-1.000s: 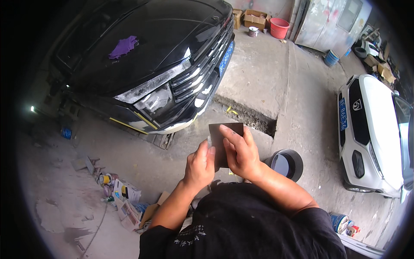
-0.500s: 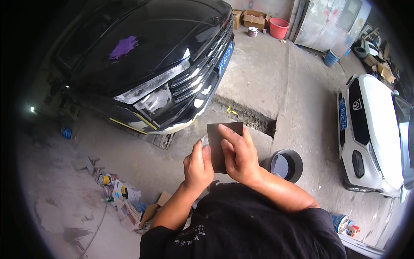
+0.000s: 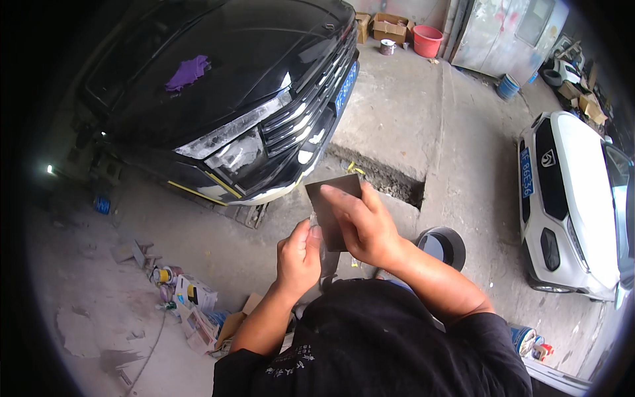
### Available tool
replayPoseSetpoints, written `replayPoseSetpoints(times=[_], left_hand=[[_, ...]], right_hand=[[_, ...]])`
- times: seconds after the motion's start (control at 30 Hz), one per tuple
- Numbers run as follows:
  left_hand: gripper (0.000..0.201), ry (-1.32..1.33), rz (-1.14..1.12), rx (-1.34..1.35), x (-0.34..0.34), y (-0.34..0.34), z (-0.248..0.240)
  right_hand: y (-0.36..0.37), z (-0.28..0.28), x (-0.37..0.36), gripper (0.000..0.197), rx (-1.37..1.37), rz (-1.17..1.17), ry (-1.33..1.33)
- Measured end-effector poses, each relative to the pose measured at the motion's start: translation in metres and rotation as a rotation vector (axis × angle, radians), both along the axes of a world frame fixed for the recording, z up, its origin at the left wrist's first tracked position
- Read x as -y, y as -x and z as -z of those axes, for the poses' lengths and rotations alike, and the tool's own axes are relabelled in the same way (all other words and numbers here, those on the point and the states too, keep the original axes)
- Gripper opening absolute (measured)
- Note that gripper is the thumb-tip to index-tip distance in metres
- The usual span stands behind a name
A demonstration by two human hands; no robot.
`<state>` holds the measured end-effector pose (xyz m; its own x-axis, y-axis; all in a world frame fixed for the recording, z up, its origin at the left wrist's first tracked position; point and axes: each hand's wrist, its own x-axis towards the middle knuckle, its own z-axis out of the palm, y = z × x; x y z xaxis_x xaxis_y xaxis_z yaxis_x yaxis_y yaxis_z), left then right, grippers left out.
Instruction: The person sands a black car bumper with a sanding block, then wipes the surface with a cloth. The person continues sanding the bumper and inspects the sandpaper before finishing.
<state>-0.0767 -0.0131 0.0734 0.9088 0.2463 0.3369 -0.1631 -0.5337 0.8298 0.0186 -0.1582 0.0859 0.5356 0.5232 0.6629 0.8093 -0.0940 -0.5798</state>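
My right hand [image 3: 372,230] grips a dark grey sheet of sandpaper [image 3: 331,228], its fingers laid across the upper face. The sheet is rectangular, tilted, and held in front of my chest. Close by on the left, my left hand [image 3: 297,259] is closed with the thumb up. Something small and pale shows at its thumb and fingertip, too little to name. A narrow gap lies between this hand and most of the sheet. Beyond the hands stands a black car [image 3: 245,79] with dull, whitish patches on its headlight [image 3: 235,126] and front corner.
A dark bucket [image 3: 456,248] holding liquid stands right of my right forearm. A trench [image 3: 400,190] cuts the floor ahead. A white car [image 3: 582,198] is at right, boxes and cans [image 3: 195,294] at lower left. A purple cloth [image 3: 187,73] lies on the black hood.
My right hand has moved up and left, tilting the sandpaper. My left hand has come slightly away from the sheet, and a gap has opened between them.
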Motion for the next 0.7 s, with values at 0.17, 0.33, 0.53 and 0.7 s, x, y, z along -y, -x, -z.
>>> replayPoseSetpoints(times=[0.17, 0.33, 0.53, 0.7], left_hand=[[0.015, -0.166, -0.036, 0.123, 0.002, -0.002, 0.016], [0.017, -0.17, 0.102, 0.009, -0.007, 0.0, 0.005], [0.017, -0.086, 0.157, -0.086, -0.006, 0.002, 0.005], [0.014, -0.129, 0.014, 0.045, 0.001, -0.001, 0.015]], right_hand=[[0.016, 0.007, -0.007, 0.055, -0.059, 0.119, -0.128], [0.005, -0.002, -0.002, 0.062, -0.041, -0.02, 0.007], [-0.002, -0.005, 0.005, 0.061, -0.051, -0.081, 0.09], [0.011, 0.007, 0.001, 0.056, -0.106, 0.091, -0.046]])
